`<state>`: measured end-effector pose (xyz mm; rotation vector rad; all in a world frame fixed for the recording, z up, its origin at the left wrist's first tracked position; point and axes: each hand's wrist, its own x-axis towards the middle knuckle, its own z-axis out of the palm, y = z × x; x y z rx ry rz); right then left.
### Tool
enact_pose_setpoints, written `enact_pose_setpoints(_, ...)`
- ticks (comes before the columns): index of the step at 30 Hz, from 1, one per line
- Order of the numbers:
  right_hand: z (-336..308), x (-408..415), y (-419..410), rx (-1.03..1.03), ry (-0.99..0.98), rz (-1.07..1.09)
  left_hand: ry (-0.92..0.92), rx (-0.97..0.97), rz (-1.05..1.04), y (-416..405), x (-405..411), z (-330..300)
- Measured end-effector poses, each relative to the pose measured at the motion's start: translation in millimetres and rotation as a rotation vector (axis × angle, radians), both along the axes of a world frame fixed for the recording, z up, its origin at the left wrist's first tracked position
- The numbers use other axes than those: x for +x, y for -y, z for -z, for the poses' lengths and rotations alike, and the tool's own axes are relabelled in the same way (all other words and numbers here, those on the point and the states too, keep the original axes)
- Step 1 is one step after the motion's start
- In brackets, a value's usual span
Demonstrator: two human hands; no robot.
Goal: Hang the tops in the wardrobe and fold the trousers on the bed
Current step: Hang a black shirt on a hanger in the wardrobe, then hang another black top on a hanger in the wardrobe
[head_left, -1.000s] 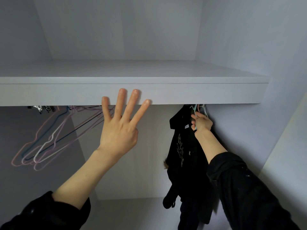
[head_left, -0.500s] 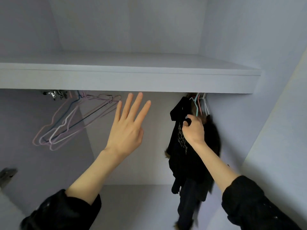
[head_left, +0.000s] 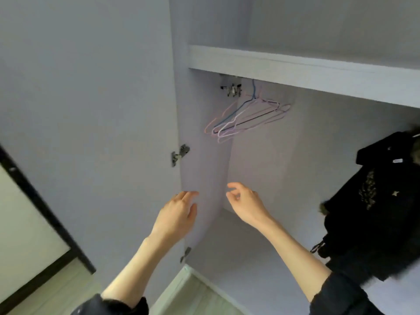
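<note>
Let go of the black top (head_left: 372, 201), hanging far right now, both hands (head_left: 177, 214) (head_left: 246, 206) loose and empty, onto the spare hangers (head_left: 245, 117) upper middle next probably.

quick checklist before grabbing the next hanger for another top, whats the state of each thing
1. Left hand free: ok, fingers relaxed, holding nothing.
2. Right hand free: ok, fingers loosely curled, nothing in them.
3. Spare thin wire hangers in pink, white and blue available: ok, a bunch hangs under the white wardrobe shelf at the left end, none carrying clothes.
4. Black top with a pale printed pattern hung: ok, it hangs at the right side, though its hanger hook is out of view.
5. White wardrobe door open: ok, swung wide on its hinges.
6. Next top within reach: cannot tell, no other garment and no bed in view.
</note>
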<state>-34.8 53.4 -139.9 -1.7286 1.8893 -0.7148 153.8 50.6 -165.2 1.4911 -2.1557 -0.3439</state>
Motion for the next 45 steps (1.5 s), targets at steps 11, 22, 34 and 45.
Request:
enact_pose_setpoints(11, 45.6, 319.7, -70.1, 0.177, 0.002, -0.834, -0.122, 0.094, -0.702, -164.0, 281.7, 48.1)
enact_pose_setpoints(22, 68.8, 618.1, -82.3, 0.292, -0.022, -1.338, -0.303, 0.138, -1.345, -254.6, 501.5, 70.1)
enact_pose_setpoints(34, 67.2, 861.8, -141.3, 0.297, -0.137, -1.922, -0.425, 0.132, -1.955, -347.0, 630.3, 79.6)
enact_pose_setpoints(45, 71.9, 1087.8, -273.5, 0.175, -0.258, -2.381, -0.591, -0.028, -2.312, -433.1, 788.3, 112.2)
